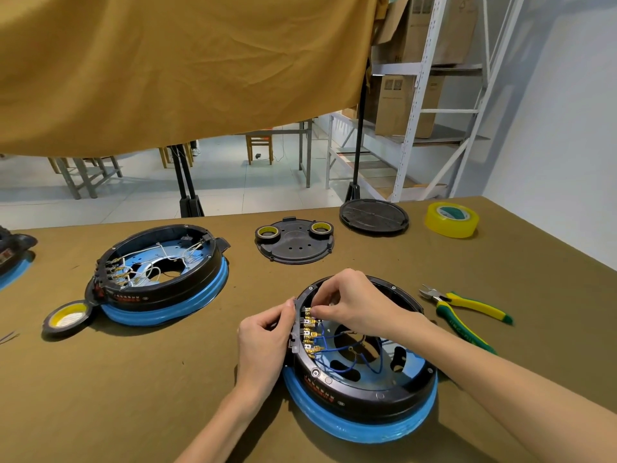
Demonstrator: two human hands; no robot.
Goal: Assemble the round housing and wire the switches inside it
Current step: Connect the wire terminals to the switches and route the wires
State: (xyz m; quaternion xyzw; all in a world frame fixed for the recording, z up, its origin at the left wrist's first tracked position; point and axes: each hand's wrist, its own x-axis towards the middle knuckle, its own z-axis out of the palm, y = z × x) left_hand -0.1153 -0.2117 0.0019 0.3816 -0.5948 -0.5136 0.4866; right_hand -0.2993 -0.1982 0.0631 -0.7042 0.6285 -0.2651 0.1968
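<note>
Both curled: left hand (267, 332) grips housing (367, 396) rim, right hand (354, 305) pinches a switch terminal (309, 310).

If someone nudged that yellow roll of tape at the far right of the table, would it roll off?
Probably not. The yellow tape roll lies flat on its side on the cloth-covered table, so a nudge would likely just slide it, and the cloth may slow it. Stood on edge, it would likely roll. It looks hollow-cored, so probably light and easy to lift.
</note>
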